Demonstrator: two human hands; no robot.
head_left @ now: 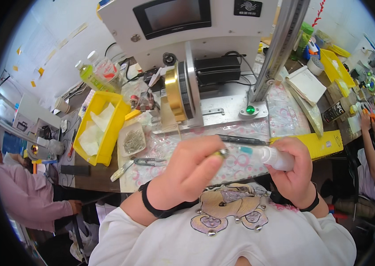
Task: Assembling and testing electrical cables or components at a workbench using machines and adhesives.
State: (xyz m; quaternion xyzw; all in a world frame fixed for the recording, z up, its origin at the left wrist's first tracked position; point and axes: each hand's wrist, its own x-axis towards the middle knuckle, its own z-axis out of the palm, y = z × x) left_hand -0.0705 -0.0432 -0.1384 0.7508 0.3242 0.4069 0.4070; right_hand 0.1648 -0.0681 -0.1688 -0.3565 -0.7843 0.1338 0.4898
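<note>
My left hand (192, 166) is closed in front of my chest. The end of a small dark and yellowish piece with a metallic tip (223, 153) sticks out of its fingers; its kind is not clear. My right hand (297, 170) is wrapped round a small white plastic bottle (280, 159), tilted toward the left. Between and beyond the hands lies a slim black pen-like tool (245, 140), with a small teal piece (246, 150) just nearer. Left of my left hand are grey-handled pliers (149, 162), a pale-handled tool (122, 171) and a white dish (124, 151) of small metal pieces.
A white machine (187, 33) with a screen and a gold-rimmed wheel (175, 93) stands ahead. At left are a yellow bin (107, 153) and drink bottles (91, 77). A yellow board (320, 144) lies at right. Other people sit on both sides.
</note>
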